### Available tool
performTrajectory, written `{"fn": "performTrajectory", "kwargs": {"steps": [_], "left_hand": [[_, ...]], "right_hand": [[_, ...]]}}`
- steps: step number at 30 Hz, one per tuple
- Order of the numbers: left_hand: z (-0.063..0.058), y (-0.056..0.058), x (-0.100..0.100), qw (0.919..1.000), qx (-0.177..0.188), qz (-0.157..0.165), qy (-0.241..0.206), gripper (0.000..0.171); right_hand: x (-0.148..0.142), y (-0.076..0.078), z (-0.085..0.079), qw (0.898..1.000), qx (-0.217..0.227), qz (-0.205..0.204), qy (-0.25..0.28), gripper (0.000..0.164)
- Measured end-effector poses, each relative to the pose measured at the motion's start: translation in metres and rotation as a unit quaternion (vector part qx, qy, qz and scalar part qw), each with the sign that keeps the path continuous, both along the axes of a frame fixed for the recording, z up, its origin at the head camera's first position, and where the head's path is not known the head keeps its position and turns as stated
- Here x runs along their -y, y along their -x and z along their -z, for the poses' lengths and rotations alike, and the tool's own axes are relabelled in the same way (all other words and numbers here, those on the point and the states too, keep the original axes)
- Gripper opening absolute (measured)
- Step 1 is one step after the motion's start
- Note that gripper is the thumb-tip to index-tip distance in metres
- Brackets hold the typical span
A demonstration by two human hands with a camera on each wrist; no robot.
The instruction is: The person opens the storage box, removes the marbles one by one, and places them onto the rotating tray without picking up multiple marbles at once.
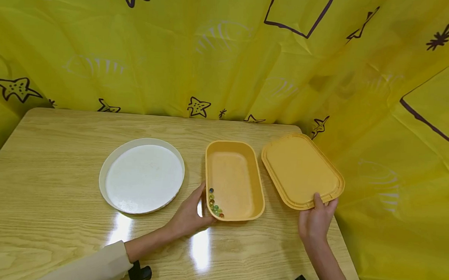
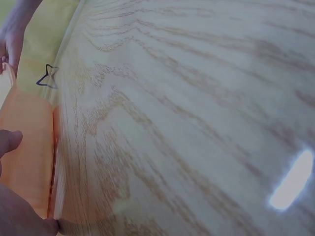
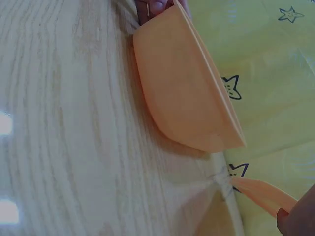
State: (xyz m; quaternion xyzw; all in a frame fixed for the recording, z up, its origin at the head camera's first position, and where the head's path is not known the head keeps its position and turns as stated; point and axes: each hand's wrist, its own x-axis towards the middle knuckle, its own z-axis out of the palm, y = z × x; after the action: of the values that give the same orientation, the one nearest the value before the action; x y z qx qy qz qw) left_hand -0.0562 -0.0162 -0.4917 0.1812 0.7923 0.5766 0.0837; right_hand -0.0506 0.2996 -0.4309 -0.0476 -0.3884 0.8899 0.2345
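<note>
An orange rectangular plastic container (image 1: 234,178) stands on the table, its mouth facing up. Several glass marbles (image 1: 215,208) lie bunched along its near left corner. My left hand (image 1: 188,212) grips that corner from outside, with the thumb at the near wall and the fingers along the left wall. To the right, my right hand (image 1: 317,219) holds the matching orange lid (image 1: 303,171) by its near edge, thumb on top. The lid's rimmed face points up, and it is apart from the container. In the right wrist view the container (image 3: 179,83) shows from its side.
A round white tray (image 1: 144,179) with a low rim lies left of the container on the wooden table (image 1: 55,169). A yellow curtain (image 1: 167,69) with starfish drawings hangs behind the table and along its right edge.
</note>
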Motion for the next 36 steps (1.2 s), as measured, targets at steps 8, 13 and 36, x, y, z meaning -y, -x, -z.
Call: {"fn": "performTrajectory", "kwargs": {"steps": [8, 13, 36], "left_hand": [[0.001, 0.001, 0.0, 1.0, -0.005, 0.002, -0.005, 0.106], [0.002, 0.001, 0.0, 0.9999, -0.007, 0.006, -0.006, 0.105], [0.002, 0.001, 0.001, 0.9999, -0.002, 0.009, 0.013, 0.107]], "right_hand": [[-0.008, -0.003, 0.009, 0.995, 0.044, 0.005, 0.091, 0.061], [-0.014, -0.002, 0.018, 0.988, 0.072, 0.014, 0.139, 0.062], [-0.028, -0.021, 0.04, 0.946, 0.317, -0.042, 0.053, 0.059]]}}
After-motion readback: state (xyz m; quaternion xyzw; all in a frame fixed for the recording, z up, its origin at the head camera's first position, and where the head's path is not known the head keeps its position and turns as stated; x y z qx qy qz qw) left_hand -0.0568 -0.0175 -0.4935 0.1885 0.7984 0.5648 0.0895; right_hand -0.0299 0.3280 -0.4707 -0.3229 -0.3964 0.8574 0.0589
